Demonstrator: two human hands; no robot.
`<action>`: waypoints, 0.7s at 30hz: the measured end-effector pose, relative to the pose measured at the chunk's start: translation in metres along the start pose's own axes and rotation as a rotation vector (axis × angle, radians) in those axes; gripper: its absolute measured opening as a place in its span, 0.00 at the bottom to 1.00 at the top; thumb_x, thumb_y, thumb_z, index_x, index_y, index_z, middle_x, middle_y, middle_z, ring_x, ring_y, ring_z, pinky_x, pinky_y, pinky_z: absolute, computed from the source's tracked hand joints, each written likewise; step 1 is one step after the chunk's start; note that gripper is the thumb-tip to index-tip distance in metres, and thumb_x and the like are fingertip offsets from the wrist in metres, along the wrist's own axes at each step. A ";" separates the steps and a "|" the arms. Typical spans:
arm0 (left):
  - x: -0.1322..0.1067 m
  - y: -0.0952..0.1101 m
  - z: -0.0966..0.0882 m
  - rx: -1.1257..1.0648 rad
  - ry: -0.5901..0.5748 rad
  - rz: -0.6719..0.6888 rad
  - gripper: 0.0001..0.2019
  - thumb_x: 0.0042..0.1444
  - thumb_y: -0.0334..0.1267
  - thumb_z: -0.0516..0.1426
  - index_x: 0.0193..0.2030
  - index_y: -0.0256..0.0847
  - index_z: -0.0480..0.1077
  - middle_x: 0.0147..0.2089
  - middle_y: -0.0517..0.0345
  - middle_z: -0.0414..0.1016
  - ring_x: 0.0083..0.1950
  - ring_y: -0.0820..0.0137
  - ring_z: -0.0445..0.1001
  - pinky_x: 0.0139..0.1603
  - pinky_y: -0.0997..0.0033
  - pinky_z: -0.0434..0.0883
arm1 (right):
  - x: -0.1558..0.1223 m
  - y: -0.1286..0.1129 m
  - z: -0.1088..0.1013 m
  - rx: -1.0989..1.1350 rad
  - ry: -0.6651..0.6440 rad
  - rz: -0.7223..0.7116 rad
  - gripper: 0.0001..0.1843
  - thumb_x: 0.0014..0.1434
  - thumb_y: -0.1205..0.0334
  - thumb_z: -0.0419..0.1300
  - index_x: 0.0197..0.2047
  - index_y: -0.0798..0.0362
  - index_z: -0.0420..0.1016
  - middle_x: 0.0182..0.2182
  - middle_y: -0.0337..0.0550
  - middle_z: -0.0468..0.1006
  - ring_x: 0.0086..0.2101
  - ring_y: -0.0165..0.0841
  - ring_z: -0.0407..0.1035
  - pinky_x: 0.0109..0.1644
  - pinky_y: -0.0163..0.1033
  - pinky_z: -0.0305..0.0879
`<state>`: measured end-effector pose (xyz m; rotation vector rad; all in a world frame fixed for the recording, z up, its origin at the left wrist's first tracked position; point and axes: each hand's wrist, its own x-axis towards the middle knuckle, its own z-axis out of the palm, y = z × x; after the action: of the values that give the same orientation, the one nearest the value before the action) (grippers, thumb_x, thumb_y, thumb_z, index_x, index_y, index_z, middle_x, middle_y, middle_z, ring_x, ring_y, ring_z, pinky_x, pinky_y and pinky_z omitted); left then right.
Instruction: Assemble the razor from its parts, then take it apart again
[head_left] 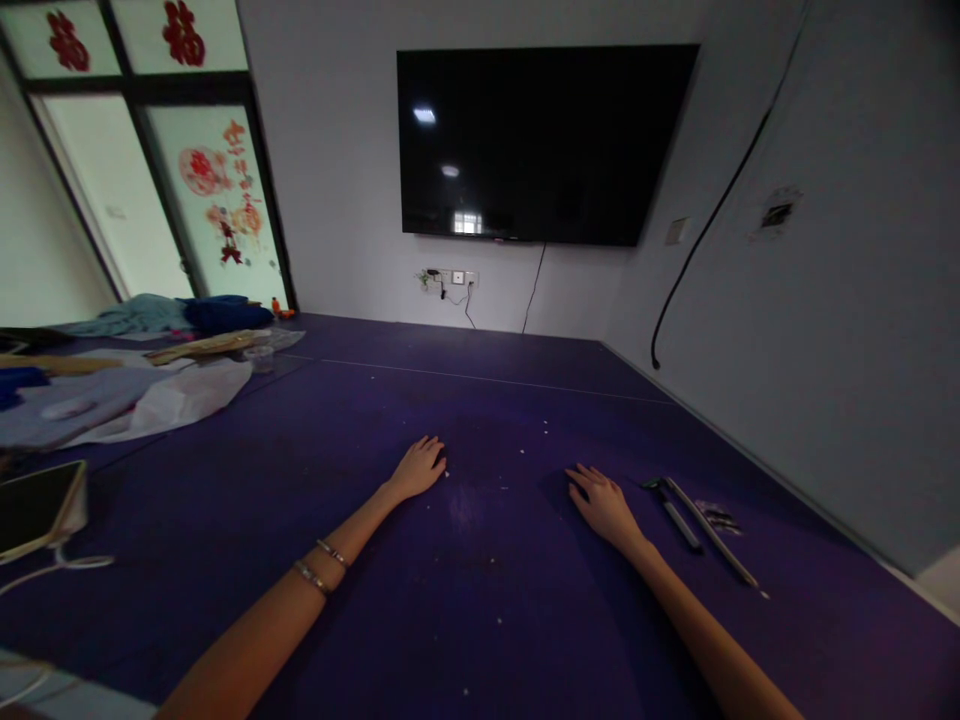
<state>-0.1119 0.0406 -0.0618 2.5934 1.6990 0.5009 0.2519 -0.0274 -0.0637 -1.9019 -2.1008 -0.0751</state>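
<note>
My left hand (418, 468) lies palm down on the purple tabletop (360, 600), its fingers stretched forward and holding nothing. Two bracelets (322, 568) circle that forearm. To the right, my right hand (602, 503) also rests flat on the table with the fingers extended and nothing in them. Closest to it are a dark-handled tool (679, 520), perhaps a razor or small cutter, and a long thin stick like a pencil or brush (712, 535). A small dark patterned packet or patch (718, 517) is beside them. Small white specks are scattered between the hands.
At the left edge lies a tablet or phone (41, 510) with a white cable (79, 562). Cloths (142, 315), a white plastic sheet (184, 400) and a clear cup (260, 359) cover the far left. A black cable (709, 225) hangs by the right wall; a television (540, 145) is mounted ahead.
</note>
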 end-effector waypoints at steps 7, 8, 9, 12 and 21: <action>0.000 -0.001 0.000 -0.016 0.003 -0.002 0.23 0.60 0.44 0.44 0.56 0.33 0.63 0.63 0.43 0.58 0.66 0.59 0.51 0.64 0.57 0.51 | -0.001 -0.001 -0.001 0.010 0.006 0.002 0.24 0.61 0.55 0.45 0.57 0.51 0.67 0.58 0.48 0.64 0.59 0.43 0.53 0.59 0.51 0.50; 0.000 -0.001 0.001 -0.019 0.006 -0.002 0.23 0.60 0.44 0.44 0.56 0.33 0.63 0.63 0.44 0.59 0.66 0.59 0.51 0.64 0.58 0.51 | -0.001 -0.001 -0.002 0.013 0.008 0.002 0.24 0.61 0.55 0.45 0.57 0.51 0.67 0.58 0.48 0.64 0.59 0.43 0.53 0.59 0.51 0.50; 0.000 -0.001 0.001 -0.022 0.008 -0.004 0.23 0.60 0.44 0.44 0.56 0.34 0.63 0.63 0.44 0.59 0.66 0.59 0.51 0.64 0.58 0.51 | -0.002 -0.002 -0.002 0.015 0.009 0.002 0.24 0.61 0.55 0.45 0.56 0.51 0.67 0.58 0.48 0.64 0.59 0.43 0.53 0.59 0.51 0.50; 0.000 -0.001 0.001 -0.024 0.010 -0.007 0.23 0.60 0.45 0.44 0.56 0.35 0.63 0.63 0.45 0.59 0.66 0.59 0.51 0.64 0.57 0.51 | -0.002 -0.003 -0.003 0.016 0.007 0.004 0.24 0.61 0.56 0.45 0.57 0.51 0.67 0.58 0.49 0.64 0.59 0.43 0.53 0.59 0.52 0.50; 0.000 -0.002 0.002 -0.026 0.016 0.003 0.23 0.60 0.44 0.43 0.56 0.33 0.63 0.63 0.43 0.59 0.66 0.59 0.51 0.64 0.57 0.51 | 0.000 -0.002 -0.001 -0.003 0.017 -0.007 0.24 0.61 0.56 0.45 0.56 0.51 0.67 0.58 0.49 0.64 0.59 0.43 0.54 0.59 0.51 0.51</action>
<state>-0.1132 0.0420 -0.0646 2.5818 1.6820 0.5419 0.2504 -0.0283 -0.0622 -1.8892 -2.0978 -0.0953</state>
